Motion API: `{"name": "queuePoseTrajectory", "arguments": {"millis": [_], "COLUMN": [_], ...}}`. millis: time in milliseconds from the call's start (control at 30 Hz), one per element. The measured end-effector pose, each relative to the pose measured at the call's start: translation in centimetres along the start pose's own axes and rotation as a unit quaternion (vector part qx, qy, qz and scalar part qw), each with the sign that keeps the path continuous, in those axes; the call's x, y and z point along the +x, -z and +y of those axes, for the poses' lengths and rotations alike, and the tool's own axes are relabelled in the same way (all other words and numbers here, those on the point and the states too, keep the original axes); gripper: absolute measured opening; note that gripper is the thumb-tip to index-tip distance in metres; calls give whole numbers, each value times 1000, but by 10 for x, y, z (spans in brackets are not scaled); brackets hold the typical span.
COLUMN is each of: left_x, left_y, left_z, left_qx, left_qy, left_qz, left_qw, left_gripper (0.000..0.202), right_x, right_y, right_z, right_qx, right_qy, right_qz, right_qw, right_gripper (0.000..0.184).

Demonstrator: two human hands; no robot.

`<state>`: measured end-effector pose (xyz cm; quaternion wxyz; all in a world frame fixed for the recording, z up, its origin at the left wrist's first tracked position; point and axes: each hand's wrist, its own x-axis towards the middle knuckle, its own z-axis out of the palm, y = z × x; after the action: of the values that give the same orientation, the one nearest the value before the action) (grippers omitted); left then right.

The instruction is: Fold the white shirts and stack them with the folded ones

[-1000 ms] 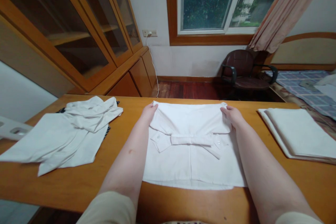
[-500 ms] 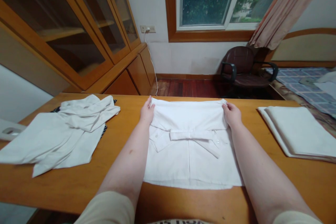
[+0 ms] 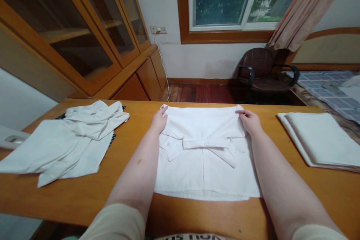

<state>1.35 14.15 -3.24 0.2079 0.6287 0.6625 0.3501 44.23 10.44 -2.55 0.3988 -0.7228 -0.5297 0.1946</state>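
A white coat (image 3: 185,174) lies folded on the wooden table in front of me, with its belt strip (image 3: 206,143) and small buttons showing. Its far part is turned over into a straight far edge. At the far left corner my left hand (image 3: 159,120) rests with its fingers on the cloth. My right hand (image 3: 249,121) touches the far right corner, index finger stretched out over the fabric and thumb below it. Both corner tips show beyond my fingers, and neither hand appears to pinch the cloth.
Crumpled white garments (image 3: 75,138) with a dark striped piece beneath lie on the table (image 3: 132,120) at left. A folded white stack (image 3: 323,138) sits at right. Beyond the far edge stand a glass-door cabinet (image 3: 112,63), an armchair (image 3: 258,67) and a bed (image 3: 329,86).
My fingers have loosened from the coat's far corners and now lie on top of the cloth. The coat stays almost in place.
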Motion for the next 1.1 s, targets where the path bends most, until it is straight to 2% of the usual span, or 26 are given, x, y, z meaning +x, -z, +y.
{"name": "queuePoseTrajectory", "arguments": {"millis": [200, 400, 467, 533, 600, 700, 767, 900, 1000, 1100], "left_x": [-2, -4, -5, -7, -8, -7, -6, -3, -3, -5], "left_y": [3, -1, -1, 2, 6, 11, 11, 9, 8, 9], "left_z": [5, 9, 12, 16, 19, 19, 17, 12, 10, 11], "left_qx": [37, 121, 136, 150, 173, 213, 215, 195, 204, 219], "left_qy": [-13, -45, -42, -5, 59, 118, 117, 105, 88, 71], "left_qz": [26, -8, 6, 34, 44, 12, 0, 25, 16, 8], "left_qw": [999, 992, 990, 988, 982, 970, 969, 975, 975, 973], "left_gripper": [54, 56, 58, 57, 47, 28, 25, 31, 24, 25], "right_x": [4, 6, 6, 4, 3, 1, 0, 0, 0, 0], "right_y": [-3, -11, -11, -10, -7, -4, -4, -5, -6, -6], "right_z": [-5, 1, 2, 0, -2, -6, -6, -6, -4, -3], "right_qx": [-56, -161, -163, -143, -126, -132, -137, -127, -134, -170], "right_qy": [125, 78, 65, 37, 10, -5, -4, 2, 13, 16], "right_qz": [26, -41, -42, -27, -8, 11, 16, 20, 8, -16], "right_qw": [990, 983, 984, 989, 992, 991, 990, 992, 991, 985], "right_gripper": [40, 51, 52, 51, 49, 46, 44, 34, 26, 26]}}
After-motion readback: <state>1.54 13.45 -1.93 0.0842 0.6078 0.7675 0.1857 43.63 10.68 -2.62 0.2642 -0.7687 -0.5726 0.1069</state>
